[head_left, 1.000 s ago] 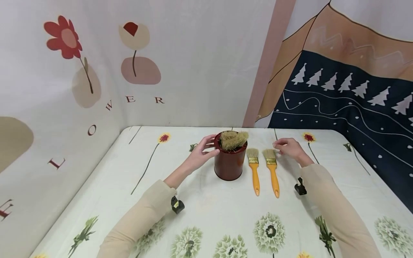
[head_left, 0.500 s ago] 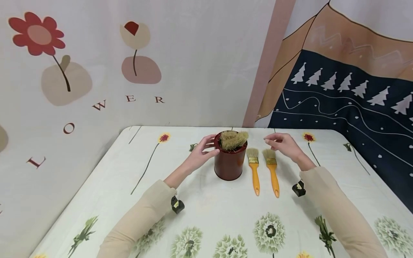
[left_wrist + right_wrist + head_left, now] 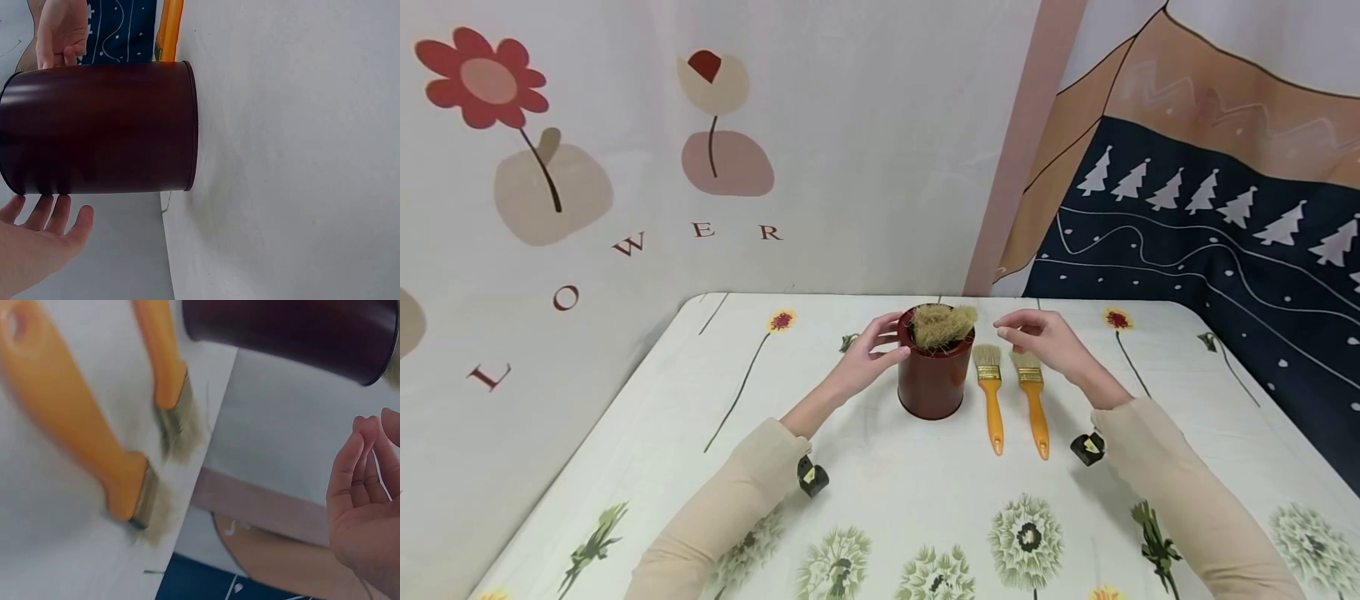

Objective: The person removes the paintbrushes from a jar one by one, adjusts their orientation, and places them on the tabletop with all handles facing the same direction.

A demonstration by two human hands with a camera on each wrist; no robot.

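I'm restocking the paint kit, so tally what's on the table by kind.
Orange-handled brushes lying flat: 2
Dark red pot, bristles showing at its top: 1
Total: 3

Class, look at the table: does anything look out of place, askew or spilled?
Nothing is spilled. The dark red pot stands upright, brush bristles poking above its rim; two orange-handled brushes lie neatly side by side.
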